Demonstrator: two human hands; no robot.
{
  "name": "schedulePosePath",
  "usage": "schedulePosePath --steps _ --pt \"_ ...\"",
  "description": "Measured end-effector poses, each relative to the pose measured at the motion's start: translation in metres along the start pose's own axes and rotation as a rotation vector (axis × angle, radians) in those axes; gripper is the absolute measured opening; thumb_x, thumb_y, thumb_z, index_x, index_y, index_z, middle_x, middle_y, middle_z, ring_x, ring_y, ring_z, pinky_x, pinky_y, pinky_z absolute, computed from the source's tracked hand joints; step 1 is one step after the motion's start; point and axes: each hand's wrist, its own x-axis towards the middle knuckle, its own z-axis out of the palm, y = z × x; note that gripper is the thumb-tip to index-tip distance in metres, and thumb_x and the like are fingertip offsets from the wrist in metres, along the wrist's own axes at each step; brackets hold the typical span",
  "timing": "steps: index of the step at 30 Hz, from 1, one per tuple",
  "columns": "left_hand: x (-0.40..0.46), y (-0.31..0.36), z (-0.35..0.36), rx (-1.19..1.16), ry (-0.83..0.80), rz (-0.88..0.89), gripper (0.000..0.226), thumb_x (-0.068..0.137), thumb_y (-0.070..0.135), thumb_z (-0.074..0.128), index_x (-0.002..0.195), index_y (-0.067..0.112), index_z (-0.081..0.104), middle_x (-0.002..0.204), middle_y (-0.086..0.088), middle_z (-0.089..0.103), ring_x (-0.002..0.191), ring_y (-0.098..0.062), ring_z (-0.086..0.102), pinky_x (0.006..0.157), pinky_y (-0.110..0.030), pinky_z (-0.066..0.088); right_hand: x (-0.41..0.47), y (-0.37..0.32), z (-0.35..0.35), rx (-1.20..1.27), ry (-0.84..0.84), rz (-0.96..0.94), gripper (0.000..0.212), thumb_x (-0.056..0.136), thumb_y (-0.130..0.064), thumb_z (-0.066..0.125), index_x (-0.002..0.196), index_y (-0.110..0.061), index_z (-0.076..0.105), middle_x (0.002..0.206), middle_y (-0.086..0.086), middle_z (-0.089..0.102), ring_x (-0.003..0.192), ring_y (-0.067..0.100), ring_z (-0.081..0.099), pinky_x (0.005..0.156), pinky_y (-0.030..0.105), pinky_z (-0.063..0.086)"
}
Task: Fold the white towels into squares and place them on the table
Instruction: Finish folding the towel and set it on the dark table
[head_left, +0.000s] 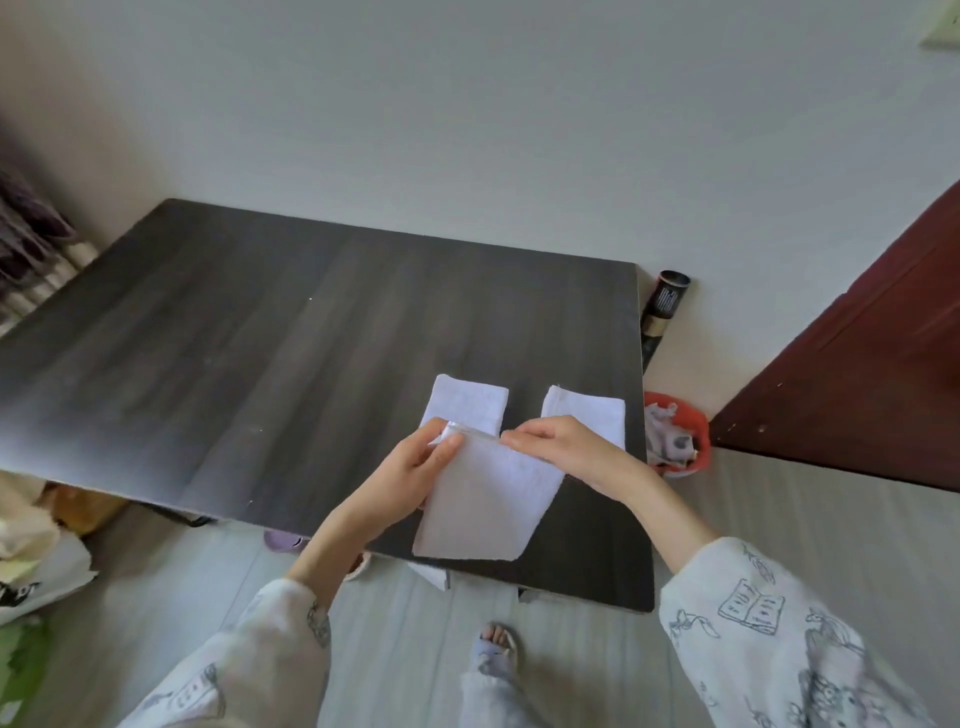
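- Three white towels on the dark bench (260, 322): two folded towels (467, 405) behind, one long towel (483, 504) in front.
- Left hand (410, 467) and right hand (561, 447): fingers of both pinch the long towel's far edge.

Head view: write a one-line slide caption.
Both hands pinch the top edge of a white towel on a dark table, two folded towels behind.

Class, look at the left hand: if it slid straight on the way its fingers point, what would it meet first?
Probably the right hand. The left hand points up and rightward along the towel it pinches, and the right hand's fingertips sit close ahead at the same edge. Depth is unclear.
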Motion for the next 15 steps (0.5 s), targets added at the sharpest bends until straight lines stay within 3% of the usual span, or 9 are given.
schedulePosePath --steps 2,5,9,15 --pt "0.024 -0.002 -0.004 -0.056 -0.019 -0.075 0.030 0.098 0.038 0.035 0.098 0.011 0.048 0.085 0.005 0.058 0.074 -0.004 0.060 0.064 -0.029 0.051 0.021 0.009 -0.013 0.187 -0.078 0.113 0.035 0.088 -0.045 0.056 0.103 -0.016 0.068 0.103 -0.004 0.066 0.101 0.008 0.060 0.085 0.023 0.044" --pt "0.058 -0.008 -0.008 -0.111 -0.007 -0.133 0.030 0.097 0.044 0.033 0.101 0.020 0.051 0.093 0.004 0.060 0.084 -0.008 0.063 0.070 -0.033 0.054 0.050 0.022 -0.028 0.395 -0.105 0.213 0.040 0.088 -0.044 0.056 0.111 -0.012 0.061 0.113 0.004 0.062 0.108 0.018 0.058 0.081 0.028 0.049" --pt "0.096 -0.019 -0.013 -0.187 -0.008 -0.215 0.029 0.097 0.045 0.031 0.100 0.025 0.053 0.089 0.010 0.060 0.077 -0.002 0.062 0.065 -0.027 0.052 0.080 0.030 -0.032 0.690 -0.066 0.331 0.022 0.091 -0.039 0.052 0.102 -0.021 0.059 0.110 0.003 0.061 0.108 0.021 0.055 0.084 0.035 0.049" --pt "0.146 -0.051 -0.030 -0.237 0.002 -0.326 0.027 0.098 0.044 0.032 0.099 0.027 0.052 0.087 0.010 0.060 0.073 -0.003 0.061 0.061 -0.025 0.049 0.124 0.046 -0.028 0.807 -0.002 0.456 0.020 0.093 -0.029 0.055 0.107 -0.016 0.060 0.103 0.004 0.065 0.101 0.022 0.061 0.088 0.039 0.049"
